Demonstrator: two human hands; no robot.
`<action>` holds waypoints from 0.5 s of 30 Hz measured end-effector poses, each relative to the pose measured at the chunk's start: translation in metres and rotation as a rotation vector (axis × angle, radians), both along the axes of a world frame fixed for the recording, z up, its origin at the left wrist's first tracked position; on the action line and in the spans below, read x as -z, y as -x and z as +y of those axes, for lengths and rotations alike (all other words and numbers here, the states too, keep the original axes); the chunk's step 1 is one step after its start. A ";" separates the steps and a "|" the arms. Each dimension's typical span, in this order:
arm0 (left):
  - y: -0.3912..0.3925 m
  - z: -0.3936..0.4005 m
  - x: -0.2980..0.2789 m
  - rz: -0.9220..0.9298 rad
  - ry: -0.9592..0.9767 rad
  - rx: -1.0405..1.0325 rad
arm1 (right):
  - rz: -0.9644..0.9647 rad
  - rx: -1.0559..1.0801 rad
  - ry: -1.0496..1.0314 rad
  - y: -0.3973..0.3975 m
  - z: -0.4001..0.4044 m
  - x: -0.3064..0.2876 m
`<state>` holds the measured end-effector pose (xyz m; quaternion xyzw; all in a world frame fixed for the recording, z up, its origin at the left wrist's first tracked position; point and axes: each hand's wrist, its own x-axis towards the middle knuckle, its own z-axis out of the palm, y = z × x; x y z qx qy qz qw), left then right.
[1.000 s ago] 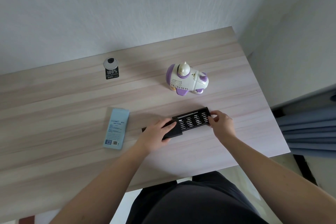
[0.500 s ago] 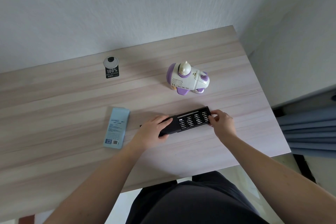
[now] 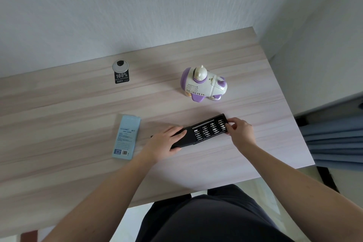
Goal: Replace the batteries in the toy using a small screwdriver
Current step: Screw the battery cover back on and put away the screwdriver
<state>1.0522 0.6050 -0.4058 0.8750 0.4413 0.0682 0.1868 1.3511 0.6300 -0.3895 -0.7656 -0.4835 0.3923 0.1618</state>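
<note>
A black screwdriver bit case lies on the wooden desk, its inner tray slid out to the right with rows of metal bits showing. My left hand grips the case's outer sleeve at its left end. My right hand pinches the tray's right end. The white and purple toy stands upright beyond the case, untouched. A light blue battery pack lies flat to the left of my left hand.
A grey cable grommet with a black "100%" tag sits near the wall. The desk's right edge runs close to the toy, with blue fabric beyond it. My lap is below the front edge.
The inner tray has slid further out to the right while my left hand held the sleeve, so more rows of bits are exposed. The toy and the battery pack have not moved.
</note>
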 end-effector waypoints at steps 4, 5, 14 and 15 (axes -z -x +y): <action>-0.003 0.000 -0.003 0.052 -0.053 0.024 | 0.001 -0.003 0.001 0.000 0.000 -0.001; -0.004 0.000 -0.003 0.073 -0.082 0.029 | 0.004 -0.002 0.002 0.000 0.000 0.000; -0.010 -0.007 0.006 0.132 -0.133 0.009 | -0.015 0.002 0.003 0.001 0.000 0.004; -0.012 -0.008 0.006 0.134 -0.136 0.000 | -0.013 0.003 0.000 0.000 0.000 0.004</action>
